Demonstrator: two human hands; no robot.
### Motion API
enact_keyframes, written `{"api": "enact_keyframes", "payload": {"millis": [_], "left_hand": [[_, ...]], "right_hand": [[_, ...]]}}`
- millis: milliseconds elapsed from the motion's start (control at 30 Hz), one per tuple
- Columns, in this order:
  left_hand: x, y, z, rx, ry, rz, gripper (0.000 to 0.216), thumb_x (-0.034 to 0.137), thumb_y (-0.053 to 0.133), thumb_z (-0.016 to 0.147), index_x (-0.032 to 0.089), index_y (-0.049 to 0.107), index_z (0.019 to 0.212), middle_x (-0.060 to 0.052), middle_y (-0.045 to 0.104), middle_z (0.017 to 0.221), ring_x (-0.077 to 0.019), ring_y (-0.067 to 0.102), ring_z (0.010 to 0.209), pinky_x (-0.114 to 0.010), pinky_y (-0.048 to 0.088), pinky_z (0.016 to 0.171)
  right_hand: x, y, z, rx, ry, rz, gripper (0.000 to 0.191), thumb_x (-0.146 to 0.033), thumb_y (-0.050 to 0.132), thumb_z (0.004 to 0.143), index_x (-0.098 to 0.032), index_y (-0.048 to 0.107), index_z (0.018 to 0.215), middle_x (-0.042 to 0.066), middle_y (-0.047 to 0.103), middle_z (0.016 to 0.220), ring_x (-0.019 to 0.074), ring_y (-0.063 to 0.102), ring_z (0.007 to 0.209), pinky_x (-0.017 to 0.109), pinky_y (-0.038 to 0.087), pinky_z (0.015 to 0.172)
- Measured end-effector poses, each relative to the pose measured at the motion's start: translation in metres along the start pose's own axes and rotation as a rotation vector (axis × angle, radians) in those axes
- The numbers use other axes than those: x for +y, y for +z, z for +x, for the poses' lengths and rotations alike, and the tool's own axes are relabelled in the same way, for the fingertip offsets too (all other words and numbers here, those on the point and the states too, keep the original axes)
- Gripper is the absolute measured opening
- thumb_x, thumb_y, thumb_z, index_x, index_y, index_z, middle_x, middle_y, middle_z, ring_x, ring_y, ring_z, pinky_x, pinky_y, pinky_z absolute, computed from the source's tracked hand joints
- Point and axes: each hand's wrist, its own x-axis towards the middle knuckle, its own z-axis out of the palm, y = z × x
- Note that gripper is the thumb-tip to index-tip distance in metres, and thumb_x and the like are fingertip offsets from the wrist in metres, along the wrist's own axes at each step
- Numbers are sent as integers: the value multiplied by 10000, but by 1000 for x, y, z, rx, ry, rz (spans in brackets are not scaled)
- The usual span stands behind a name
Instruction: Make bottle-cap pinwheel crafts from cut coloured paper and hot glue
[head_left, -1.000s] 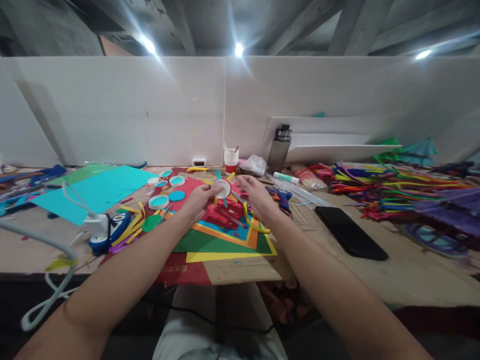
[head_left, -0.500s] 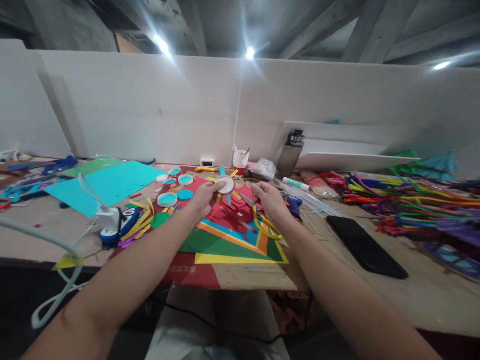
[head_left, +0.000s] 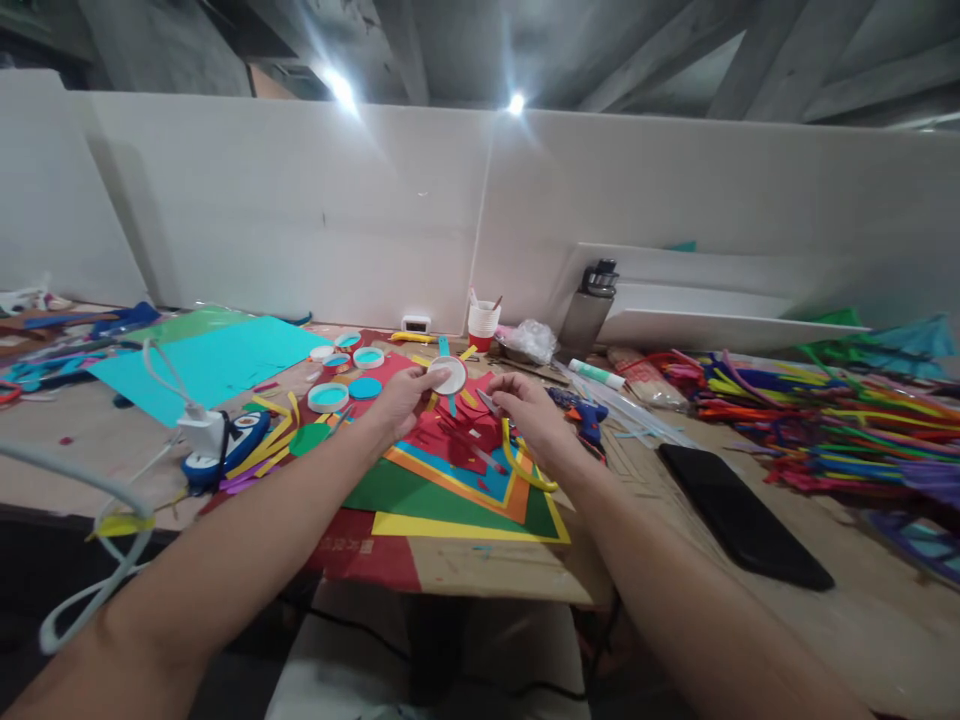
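My left hand (head_left: 407, 402) is closed, thumb and fingers pinching the edge of a small white round disc (head_left: 448, 375). Teal and yellow strips stick out around the disc like rays. To its right, my right hand (head_left: 521, 402) is closed with the fingertips together; what they pinch, if anything, is too small to make out. A grey pointed blade (head_left: 487, 402) shows beside these fingertips. Just below is a curved yellow handle-like piece (head_left: 525, 467), partly covered by the hand and wrist. Red paper (head_left: 457, 437) with small scraps lies beneath both hands.
Green sheet (head_left: 435, 497), white-rimmed teal discs (head_left: 328, 398) and a large teal sheet (head_left: 217, 360) lie leftward. A paper cup (head_left: 484, 322) and bottle (head_left: 587, 315) stand behind. Rightward are a glue gun (head_left: 589, 418), phone (head_left: 742, 515) and coloured pipe cleaners (head_left: 817, 410).
The view has shifted slightly. Both hands stay close together over the red paper, the right one a little nearer the disc. The left hand still holds the disc.
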Motion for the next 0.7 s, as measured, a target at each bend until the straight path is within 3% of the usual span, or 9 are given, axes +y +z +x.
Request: {"api": "enact_keyframes", "payload": {"millis": [200, 433, 567, 700], "left_hand": [[-6, 2, -4, -103, 50, 107, 269, 305, 812, 624, 102, 669, 728, -11, 577, 566, -97, 552, 559, -201, 400, 525], [-1, 13, -14, -131, -49, 59, 299, 337, 803, 641, 86, 688, 755, -64, 664, 688, -110, 584, 604, -215, 444, 576], [3, 16, -17, -159, -75, -22, 281, 347, 741, 720, 88, 705, 822, -75, 682, 749, -116, 590, 630, -212, 439, 545], [2, 12, -13, -112, -93, -39, 181, 248, 736, 729, 84, 695, 795, -51, 656, 672, -92, 565, 572, -195, 420, 515]], "right_hand": [[3, 6, 1, -122, -53, -23, 402, -497, 628, 735, -166, 593, 960, 40, 633, 933, 138, 542, 793, 270, 417, 701], [4, 8, -1, -107, -14, 6, 391, -522, 705, 651, -166, 591, 769, -43, 517, 632, 87, 412, 566, 238, 324, 551], [5, 4, 2, -90, 9, 43, 387, -533, 698, 651, -170, 589, 732, -58, 474, 586, 75, 361, 517, 239, 273, 520], [6, 3, 3, -60, 14, 44, 376, -524, 689, 657, -167, 594, 727, -50, 493, 592, 79, 375, 525, 238, 277, 524]]}}
